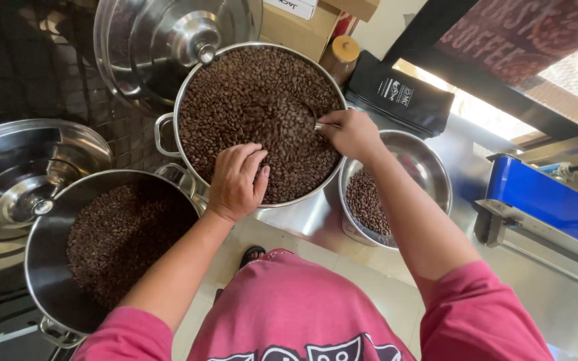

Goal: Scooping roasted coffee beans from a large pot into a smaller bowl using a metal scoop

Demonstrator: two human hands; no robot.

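The person's left hand [237, 182] lies palm-down on the near edge of the large steel pot [168, 137], its fingers curled loosely into the roasted coffee beans [249, 100] that fill the pot almost to the rim; the hand closes on no single thing. The right hand [350, 134] is clenched around a metal scoop [302, 119], whose bowl is sunk in the beans at the right side of the pot, with only a little of the handle showing by the knuckles. This pot stands toward the back of the steel counter [556, 294], with its domed lid [168, 40] propped behind it against the wall. Just beside it on the right, under the right forearm, sits a steel bowl [429, 174] with a shallow layer of beans on its left side. At the near left corner a second pot [45, 267] holds darker beans, and a second lid [15, 180] lies flat behind that. A black bag [403, 90] and a brown jar [340, 57] stand at the back, and a blue machine [543, 200] occupies the right edge.
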